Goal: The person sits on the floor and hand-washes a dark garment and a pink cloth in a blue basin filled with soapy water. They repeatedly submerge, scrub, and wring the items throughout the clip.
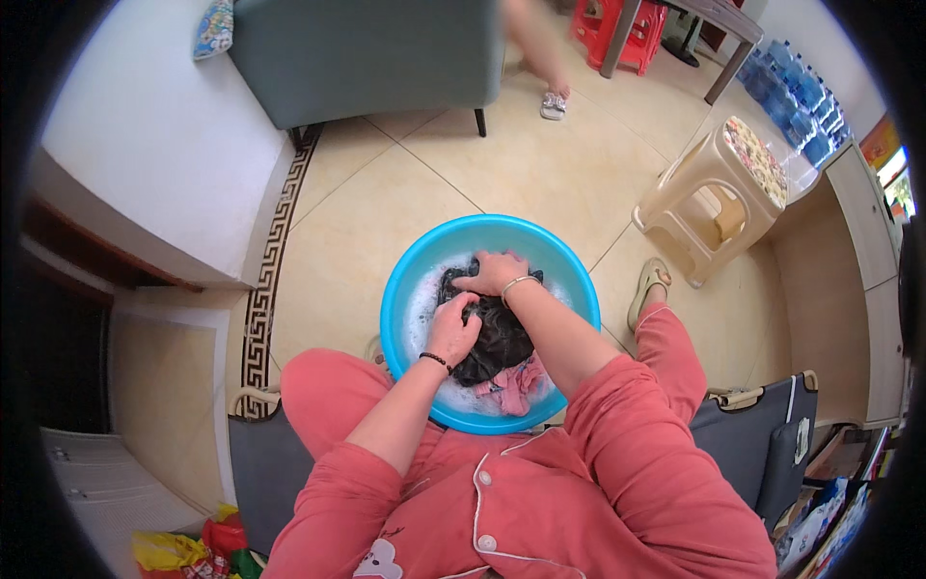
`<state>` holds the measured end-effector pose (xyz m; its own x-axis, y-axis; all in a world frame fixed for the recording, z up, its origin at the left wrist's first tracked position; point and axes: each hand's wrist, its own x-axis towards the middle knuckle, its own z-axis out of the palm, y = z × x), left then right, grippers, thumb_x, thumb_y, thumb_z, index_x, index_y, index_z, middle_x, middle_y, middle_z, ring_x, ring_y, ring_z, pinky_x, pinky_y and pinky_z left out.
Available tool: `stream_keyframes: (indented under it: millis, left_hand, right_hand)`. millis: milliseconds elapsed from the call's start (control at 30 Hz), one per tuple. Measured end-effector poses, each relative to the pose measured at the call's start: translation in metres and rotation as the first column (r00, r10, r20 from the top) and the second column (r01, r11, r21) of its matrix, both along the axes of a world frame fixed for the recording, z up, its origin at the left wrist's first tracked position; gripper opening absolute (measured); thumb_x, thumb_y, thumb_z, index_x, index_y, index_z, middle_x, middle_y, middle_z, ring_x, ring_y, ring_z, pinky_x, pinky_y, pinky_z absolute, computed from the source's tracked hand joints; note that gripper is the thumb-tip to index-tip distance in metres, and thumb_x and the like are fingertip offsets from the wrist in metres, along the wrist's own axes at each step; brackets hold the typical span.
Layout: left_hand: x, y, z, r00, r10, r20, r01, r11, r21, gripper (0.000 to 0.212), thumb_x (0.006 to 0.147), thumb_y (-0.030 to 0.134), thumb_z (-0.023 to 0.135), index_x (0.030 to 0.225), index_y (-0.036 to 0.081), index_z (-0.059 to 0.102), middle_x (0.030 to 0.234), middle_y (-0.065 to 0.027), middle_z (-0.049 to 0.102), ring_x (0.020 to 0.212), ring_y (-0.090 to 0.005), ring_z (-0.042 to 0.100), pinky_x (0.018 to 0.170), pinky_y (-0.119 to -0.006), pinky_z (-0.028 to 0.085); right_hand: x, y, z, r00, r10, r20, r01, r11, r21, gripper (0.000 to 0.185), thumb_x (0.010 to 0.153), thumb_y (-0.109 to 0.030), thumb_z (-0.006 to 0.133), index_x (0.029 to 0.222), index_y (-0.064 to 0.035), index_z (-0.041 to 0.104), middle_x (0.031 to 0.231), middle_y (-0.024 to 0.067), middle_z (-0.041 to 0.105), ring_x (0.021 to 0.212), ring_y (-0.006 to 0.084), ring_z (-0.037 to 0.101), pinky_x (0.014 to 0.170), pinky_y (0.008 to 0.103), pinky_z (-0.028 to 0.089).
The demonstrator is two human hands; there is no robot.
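Note:
A blue plastic basin (391,329) of sudsy water stands before me, close to my knees. Dark wet cloth (499,340) is bunched in its middle, and a pink patterned cloth (515,387) lies at the near side. My left hand (453,329) grips the dark cloth on its left side, fingers curled into the fabric. Farther back in the basin, my right hand (495,273) holds the same cloth; its fingertips are blurred and partly hidden. White foam (423,311) floats along the basin wall.
A beige plastic stool (712,203) stands on the tiled floor ahead right, beside a cabinet (817,289). A grey-green sofa (369,65) is ahead. Another person's leg (539,43) shows beside it. Large blue water bottles (792,101) line the far right wall. Colourful bags (195,546) lie at lower left.

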<state>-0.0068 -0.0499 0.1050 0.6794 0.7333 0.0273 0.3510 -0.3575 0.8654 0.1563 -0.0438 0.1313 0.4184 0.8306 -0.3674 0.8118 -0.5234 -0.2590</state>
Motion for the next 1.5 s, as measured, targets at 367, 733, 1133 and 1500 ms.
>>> stream_keyframes:
  millis: [367, 733, 1133, 1500]
  left_hand:
    - [0.007, -0.031, 0.001, 0.994, 0.008, 0.107, -0.026, 0.985, 0.17, 0.054, 0.095, 0.033, 0.056, 0.142, 0.008, 0.042, 0.148, -0.0234, 0.033, 0.135, -0.0397, 0.033, 0.113, -0.044, 0.026]
    - [0.052, -0.008, -0.016, 0.969, 0.101, -0.224, -0.076, 0.99, 0.118, 0.04, 0.096, 0.038, 0.041, 0.095, 0.009, 0.068, 0.09, -0.0201, 0.067, 0.084, -0.0432, 0.064, 0.083, -0.05, 0.049]
    - [0.051, 0.02, -0.05, 0.944, 0.263, -0.201, -0.316, 0.897, -0.31, 0.071, 0.096, 0.057, 0.037, 0.128, -0.005, 0.047, 0.118, -0.035, 0.055, 0.114, -0.0482, 0.051, 0.098, -0.05, 0.039]
    - [-0.01, -0.072, 0.036, 0.986, -0.164, -0.026, 0.156, 0.865, 0.476, 0.037, 0.08, 0.014, 0.062, 0.115, 0.004, 0.052, 0.117, -0.018, 0.055, 0.11, -0.0334, 0.052, 0.091, -0.045, 0.04]
  right_hand:
    - [-0.002, -0.137, 0.051, 0.951, 0.306, 0.035, -0.275, 0.793, 0.544, 0.028, 0.08, -0.028, 0.066, 0.103, -0.0129, 0.069, 0.105, 0.0126, 0.062, 0.101, 0.0318, 0.057, 0.086, 0.0468, 0.044]
    - [-0.029, -0.145, -0.014, 0.983, 0.14, 0.118, -0.182, 0.836, 0.519, 0.062, 0.075, -0.029, 0.073, 0.128, -0.0128, 0.047, 0.122, 0.0253, 0.045, 0.11, 0.0439, 0.047, 0.079, 0.0507, 0.05]
    - [0.009, -0.049, -0.017, 0.998, 0.02, 0.052, -0.03, 0.977, 0.213, 0.031, 0.094, -0.033, 0.048, 0.117, -0.0144, 0.059, 0.094, 0.0222, 0.065, 0.093, 0.0408, 0.064, 0.079, 0.0515, 0.051]
    - [0.066, -0.06, -0.03, 0.99, 0.137, -0.036, -0.099, 0.85, 0.517, 0.044, 0.1, -0.028, 0.031, 0.112, 0.0005, 0.062, 0.113, 0.0272, 0.062, 0.101, 0.0459, 0.059, 0.094, 0.051, 0.044]
